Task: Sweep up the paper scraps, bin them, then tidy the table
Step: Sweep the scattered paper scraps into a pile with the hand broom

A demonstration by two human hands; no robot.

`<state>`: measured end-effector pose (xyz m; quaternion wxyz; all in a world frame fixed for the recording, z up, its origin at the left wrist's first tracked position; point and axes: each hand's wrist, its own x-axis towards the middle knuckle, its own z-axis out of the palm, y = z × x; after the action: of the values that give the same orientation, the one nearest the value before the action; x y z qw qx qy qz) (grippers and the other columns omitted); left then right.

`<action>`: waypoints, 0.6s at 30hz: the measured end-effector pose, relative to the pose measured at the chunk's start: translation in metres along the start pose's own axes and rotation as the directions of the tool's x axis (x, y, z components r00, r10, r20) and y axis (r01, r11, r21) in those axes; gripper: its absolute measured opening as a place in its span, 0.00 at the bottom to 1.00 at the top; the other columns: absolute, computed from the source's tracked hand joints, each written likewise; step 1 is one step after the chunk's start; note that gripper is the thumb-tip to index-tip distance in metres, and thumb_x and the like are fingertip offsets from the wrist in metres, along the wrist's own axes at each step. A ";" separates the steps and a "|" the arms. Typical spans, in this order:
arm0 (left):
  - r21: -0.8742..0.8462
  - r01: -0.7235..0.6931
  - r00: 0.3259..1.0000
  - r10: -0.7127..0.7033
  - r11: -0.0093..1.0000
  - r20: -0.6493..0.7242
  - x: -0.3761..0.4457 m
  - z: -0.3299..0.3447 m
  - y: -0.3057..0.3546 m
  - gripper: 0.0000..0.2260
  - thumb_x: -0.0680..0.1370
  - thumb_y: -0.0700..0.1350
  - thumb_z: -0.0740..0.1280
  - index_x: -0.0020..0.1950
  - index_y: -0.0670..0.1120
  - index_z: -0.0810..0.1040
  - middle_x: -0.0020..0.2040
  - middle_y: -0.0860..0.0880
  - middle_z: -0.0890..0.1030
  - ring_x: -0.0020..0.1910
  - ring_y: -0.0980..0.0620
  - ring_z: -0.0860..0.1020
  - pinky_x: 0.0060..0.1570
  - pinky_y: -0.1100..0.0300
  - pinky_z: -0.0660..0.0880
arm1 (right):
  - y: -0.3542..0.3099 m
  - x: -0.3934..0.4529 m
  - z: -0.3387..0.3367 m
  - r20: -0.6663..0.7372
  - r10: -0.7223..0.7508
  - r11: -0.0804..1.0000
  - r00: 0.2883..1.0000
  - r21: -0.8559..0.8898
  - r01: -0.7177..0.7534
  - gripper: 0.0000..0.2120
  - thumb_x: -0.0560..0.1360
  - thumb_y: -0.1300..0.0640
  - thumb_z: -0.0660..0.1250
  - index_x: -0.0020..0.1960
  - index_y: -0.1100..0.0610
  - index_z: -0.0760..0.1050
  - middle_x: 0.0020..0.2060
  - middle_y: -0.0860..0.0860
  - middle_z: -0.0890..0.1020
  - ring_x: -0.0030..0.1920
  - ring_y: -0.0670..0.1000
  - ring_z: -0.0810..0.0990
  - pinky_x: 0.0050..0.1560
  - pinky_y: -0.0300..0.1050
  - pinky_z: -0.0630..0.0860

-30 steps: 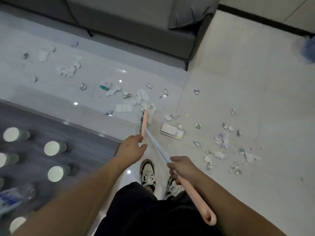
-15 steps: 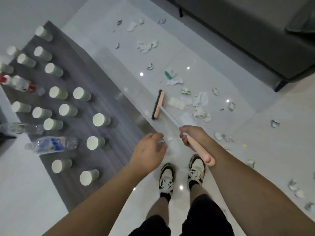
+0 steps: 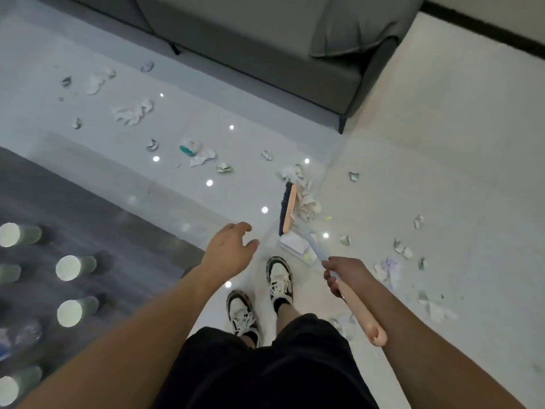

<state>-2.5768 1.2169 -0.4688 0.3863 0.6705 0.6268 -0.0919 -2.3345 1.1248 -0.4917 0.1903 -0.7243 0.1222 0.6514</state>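
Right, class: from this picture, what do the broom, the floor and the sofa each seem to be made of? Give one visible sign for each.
Broom: probably plastic, with a smooth matt peach head and grip, a pale blue shaft and dark bristles.
Floor: likely glazed tile, since it is glossy, mirrors ceiling lights and shows a joint line.
Sofa: seemingly grey woven fabric, matt, with soft seams.
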 end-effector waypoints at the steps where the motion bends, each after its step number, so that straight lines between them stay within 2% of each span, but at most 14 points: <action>1: 0.009 -0.008 1.000 0.008 1.000 0.021 0.002 0.001 0.003 0.20 0.78 0.55 0.64 0.68 0.48 0.72 0.61 0.48 0.76 0.55 0.49 0.77 0.52 0.60 0.70 | 0.005 -0.005 0.002 -0.008 -0.001 1.000 1.000 -0.001 0.001 0.02 0.77 0.66 0.67 0.48 0.61 0.77 0.27 0.55 0.72 0.21 0.48 0.67 0.19 0.34 0.66; 5: 0.066 -0.050 0.998 0.048 0.997 0.038 0.011 -0.005 0.017 0.20 0.78 0.56 0.63 0.67 0.49 0.73 0.60 0.49 0.77 0.55 0.50 0.76 0.50 0.60 0.67 | 0.010 -0.026 0.017 -0.021 -0.034 0.999 0.999 0.003 0.034 0.03 0.75 0.69 0.66 0.42 0.65 0.75 0.21 0.55 0.71 0.17 0.49 0.67 0.20 0.35 0.66; 8: 0.055 -0.062 0.998 0.063 0.997 -0.002 0.017 -0.022 0.022 0.20 0.77 0.56 0.63 0.67 0.50 0.73 0.60 0.49 0.77 0.55 0.50 0.75 0.49 0.60 0.66 | 0.001 -0.041 0.027 0.007 -0.093 0.995 0.996 -0.043 0.093 0.02 0.74 0.68 0.67 0.44 0.67 0.75 0.23 0.56 0.72 0.19 0.50 0.68 0.22 0.38 0.67; 11: 0.027 -0.053 0.996 0.055 0.998 -0.067 0.019 -0.045 0.016 0.20 0.77 0.56 0.63 0.67 0.50 0.73 0.61 0.49 0.77 0.56 0.50 0.75 0.49 0.60 0.66 | -0.019 -0.052 0.045 0.056 -0.120 0.991 0.991 -0.056 0.123 0.02 0.75 0.68 0.67 0.45 0.65 0.74 0.26 0.57 0.72 0.18 0.49 0.68 0.20 0.35 0.65; 16: -0.062 0.030 0.988 -0.039 0.998 -0.150 0.026 -0.097 -0.020 0.21 0.78 0.56 0.64 0.68 0.49 0.72 0.62 0.48 0.76 0.58 0.49 0.75 0.51 0.60 0.68 | -0.071 -0.069 0.109 0.151 -0.179 0.966 0.972 -0.158 0.203 0.07 0.75 0.69 0.68 0.41 0.60 0.74 0.24 0.55 0.71 0.16 0.49 0.66 0.20 0.33 0.64; 18: -0.107 0.069 0.979 -0.088 0.992 -0.183 0.034 -0.120 -0.041 0.21 0.78 0.56 0.64 0.69 0.49 0.72 0.62 0.48 0.75 0.58 0.49 0.75 0.50 0.60 0.67 | -0.094 -0.073 0.144 0.171 -0.206 0.944 0.963 -0.226 0.242 0.05 0.75 0.69 0.68 0.43 0.60 0.75 0.23 0.55 0.71 0.16 0.49 0.66 0.21 0.33 0.64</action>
<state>-2.6505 1.3158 -0.4235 0.3545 0.6309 0.6901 -0.0120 -2.4319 1.2669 -0.4201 0.1809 -0.7020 -0.0566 0.6865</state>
